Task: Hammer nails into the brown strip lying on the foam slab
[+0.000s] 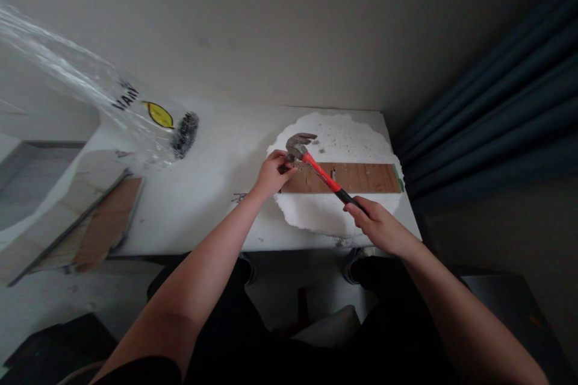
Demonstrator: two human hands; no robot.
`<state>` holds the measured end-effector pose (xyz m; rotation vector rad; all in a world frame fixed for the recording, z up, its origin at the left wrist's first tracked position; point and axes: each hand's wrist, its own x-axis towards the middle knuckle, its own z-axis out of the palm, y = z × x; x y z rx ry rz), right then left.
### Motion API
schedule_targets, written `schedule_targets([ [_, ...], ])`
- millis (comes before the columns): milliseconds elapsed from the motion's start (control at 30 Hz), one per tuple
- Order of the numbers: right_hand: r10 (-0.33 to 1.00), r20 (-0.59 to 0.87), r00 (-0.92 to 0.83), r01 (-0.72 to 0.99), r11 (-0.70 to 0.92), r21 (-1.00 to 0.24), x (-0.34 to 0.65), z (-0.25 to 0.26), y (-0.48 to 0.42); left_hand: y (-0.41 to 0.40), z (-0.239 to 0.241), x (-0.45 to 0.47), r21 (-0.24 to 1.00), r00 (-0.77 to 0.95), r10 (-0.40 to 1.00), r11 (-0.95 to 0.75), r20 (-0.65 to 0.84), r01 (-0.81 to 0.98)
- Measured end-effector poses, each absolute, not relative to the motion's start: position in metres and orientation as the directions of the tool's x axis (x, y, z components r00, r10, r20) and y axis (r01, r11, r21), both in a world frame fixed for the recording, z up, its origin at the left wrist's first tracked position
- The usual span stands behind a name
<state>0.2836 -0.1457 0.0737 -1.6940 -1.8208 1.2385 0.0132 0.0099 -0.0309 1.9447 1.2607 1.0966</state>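
My right hand (377, 223) is wrapped round the black grip of a claw hammer (321, 172) with a red shaft. The hammer's metal head is just above the left part of a brown wooden board (368, 178). At that end of the board, my left hand (272, 174) has its fingers pinched together close under the hammer head. What they pinch, if anything, is too small and dark to make out. Beneath the board lies a rough-edged white slab (311, 213) with dark specks. A few thin nails (238, 197) rest on the table left of the slab.
The white table (205, 192) stands against a grey wall. Clear plastic wrap with a yellow leaf print (159, 114) hangs at the left. Broken brown and pale panels (108, 216) lean over the table's left end. A dark blue curtain (497, 96) hangs at the right.
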Motion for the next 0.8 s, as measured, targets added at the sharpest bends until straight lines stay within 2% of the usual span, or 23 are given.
schedule_targets([
  [267, 0.922, -0.307, -0.235, 0.650, -0.085, -0.755, 0.2854, 0.0747, -0.1450, 0.0121, -0.0368, 0.0118, 0.792, 0.224, 0.915, -0.403, 0.335, 0.458],
  [800, 0.945, -0.263, -0.196, 0.571, -0.108, -0.814, 0.2886, 0.0718, -0.1458, 0.0132, -0.0379, 0.0142, 0.783, 0.232, 0.918, -0.395, 0.321, 0.481],
])
